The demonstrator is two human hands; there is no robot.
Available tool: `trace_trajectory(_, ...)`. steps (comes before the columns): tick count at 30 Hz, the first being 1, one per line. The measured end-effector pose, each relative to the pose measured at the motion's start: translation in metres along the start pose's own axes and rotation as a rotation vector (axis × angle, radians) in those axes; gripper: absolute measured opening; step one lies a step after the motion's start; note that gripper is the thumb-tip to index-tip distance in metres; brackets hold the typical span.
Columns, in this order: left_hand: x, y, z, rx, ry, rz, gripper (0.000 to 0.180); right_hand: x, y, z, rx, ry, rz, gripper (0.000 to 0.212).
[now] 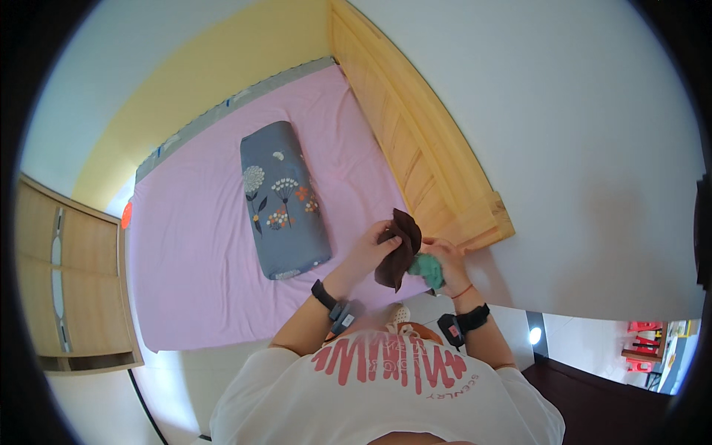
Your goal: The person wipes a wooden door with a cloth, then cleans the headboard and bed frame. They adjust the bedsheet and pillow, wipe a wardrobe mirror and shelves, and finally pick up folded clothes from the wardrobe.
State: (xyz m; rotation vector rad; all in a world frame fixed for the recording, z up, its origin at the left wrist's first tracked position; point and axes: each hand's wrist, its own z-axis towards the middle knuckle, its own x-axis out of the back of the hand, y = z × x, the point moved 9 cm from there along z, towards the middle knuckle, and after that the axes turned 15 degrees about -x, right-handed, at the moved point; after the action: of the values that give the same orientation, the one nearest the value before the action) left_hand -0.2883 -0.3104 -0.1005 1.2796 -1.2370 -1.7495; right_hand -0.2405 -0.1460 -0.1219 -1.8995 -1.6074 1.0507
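Note:
My left hand point(368, 252) grips a dark brown, folded piece point(399, 256) that looks like fabric, its thumb lying over the near face. The brown piece is held upright in front of my body, above the near right corner of the bed. Close beside it, my right hand point(447, 259) is closed on a crumpled green cloth point(427, 270). The cloth hangs below the fingers, right next to the brown piece, and I cannot tell whether the two touch. Some fingertips of the right hand are hidden behind the brown piece and the cloth.
A bed with a pink sheet point(200, 245) spreads ahead, carrying a grey flowered pillow point(285, 200). Its wooden headboard point(415, 133) runs along the right by a white wall point(578, 148). A wooden cabinet point(89, 274) stands at left. Red stools point(641, 345) show far right.

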Motion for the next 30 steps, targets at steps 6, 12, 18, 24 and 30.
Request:
trace_trajectory(6,0.017,0.018,-0.02,-0.292,-0.17,0.754,0.042,-0.082,0.029,0.007,-0.17,-0.423,-0.166,0.043)
trace_trajectory(12,0.036,0.012,-0.051,-0.204,0.089,0.712,0.057,-0.046,-0.006,0.043,0.065,-0.06,0.006,0.029)
trace_trajectory(18,-0.006,-0.019,-0.05,-0.046,0.019,-0.08,0.058,-0.079,-0.032,0.023,0.325,0.027,-0.427,0.035)
trace_trajectory(24,0.04,-0.028,-0.056,-0.038,0.019,0.029,0.021,-0.097,-0.057,-0.005,0.817,0.045,-0.787,0.038)
trace_trajectory(30,0.038,0.026,-0.039,-0.163,0.009,-0.027,0.01,-0.099,-0.052,0.005,0.196,-0.207,-0.267,0.041)
